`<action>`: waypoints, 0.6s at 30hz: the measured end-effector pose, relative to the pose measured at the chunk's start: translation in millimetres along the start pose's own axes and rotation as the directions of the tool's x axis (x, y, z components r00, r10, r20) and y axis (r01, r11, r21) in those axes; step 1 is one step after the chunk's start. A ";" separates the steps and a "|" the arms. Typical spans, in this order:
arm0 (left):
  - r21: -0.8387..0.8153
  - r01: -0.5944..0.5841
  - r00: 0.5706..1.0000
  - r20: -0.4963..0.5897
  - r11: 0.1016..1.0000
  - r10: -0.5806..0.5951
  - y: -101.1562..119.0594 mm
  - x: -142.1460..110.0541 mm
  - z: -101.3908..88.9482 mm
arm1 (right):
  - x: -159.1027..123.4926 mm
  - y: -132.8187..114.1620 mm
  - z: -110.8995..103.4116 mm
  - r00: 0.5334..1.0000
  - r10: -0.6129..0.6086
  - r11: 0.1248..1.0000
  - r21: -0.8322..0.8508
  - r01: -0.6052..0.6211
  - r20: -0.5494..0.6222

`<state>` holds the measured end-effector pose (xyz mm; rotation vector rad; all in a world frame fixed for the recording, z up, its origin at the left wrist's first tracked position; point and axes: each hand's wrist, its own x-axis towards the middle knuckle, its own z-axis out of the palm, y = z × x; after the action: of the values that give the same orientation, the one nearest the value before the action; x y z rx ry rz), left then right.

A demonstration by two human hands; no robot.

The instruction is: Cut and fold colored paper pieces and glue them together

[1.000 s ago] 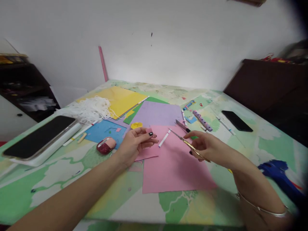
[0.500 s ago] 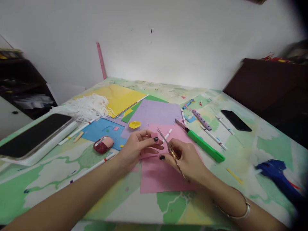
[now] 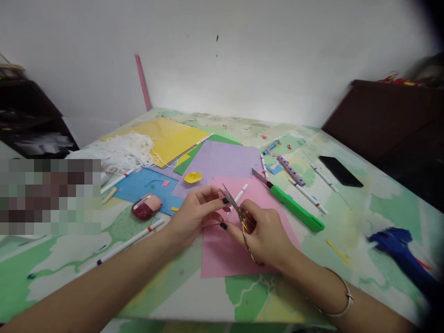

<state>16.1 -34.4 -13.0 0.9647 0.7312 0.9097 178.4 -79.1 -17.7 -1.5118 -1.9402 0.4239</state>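
Over a pink sheet (image 3: 249,259), my right hand (image 3: 267,231) grips small scissors (image 3: 235,202) with gold-coloured handles. Their blades point up and left, slightly parted, and reach the fingertips of my left hand (image 3: 197,210). The left thumb and fingers are closed in a pinch on a small pink paper piece, mostly hidden by the fingers and blades. A white marker (image 3: 240,196) lies on the pink sheet just beyond the scissors. Behind my left hand, a yellow paper flower (image 3: 193,177) rests on a lilac sheet (image 3: 225,159).
A green utility knife (image 3: 294,208), blade out, lies right of the pink sheet. Farther right are a black phone (image 3: 340,171) and a blue tool (image 3: 398,249). Leftward sit a maroon-and-pink case (image 3: 146,206), blue paper (image 3: 138,187), white yarn (image 3: 125,150) and yellow sheets (image 3: 173,138).
The scissors have shifted left, their blades now across my left fingertips. My right hand has moved slightly left with them. The pink piece shows less. A pixelated patch now covers the phone at left.
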 end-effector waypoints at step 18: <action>0.031 -0.016 1.000 0.019 0.999 0.015 -3.3 1.3 -1.3 | 1.3 0.5 3.0 1.000 -0.016 1.000 -0.024 0.015 -0.023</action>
<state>16.6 -33.7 -16.7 1.0061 0.7246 0.9038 176.6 -77.3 -19.9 -1.5092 -1.9439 0.3765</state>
